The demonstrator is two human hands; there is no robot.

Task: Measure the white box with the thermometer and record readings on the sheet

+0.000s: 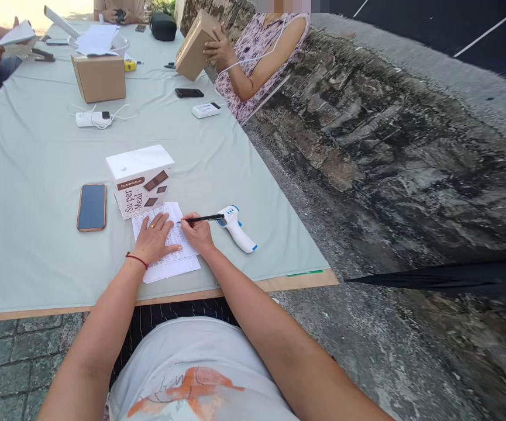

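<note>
i see the right hand (199,235) pinching a slim black pen (209,218), tip at the printed white paper sheets (176,235); the left hand (153,240) lies flat across them, fingers apart, likely to steady them on the pale-green tablecloth (55,257).

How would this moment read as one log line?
left hand: resting on papers | right hand: holding black pen | thermometer: beside right hand

Both arms (100,327) stretched forward, left hand (155,238) spread palm-down, right hand (199,235) curled in a pinch
</note>
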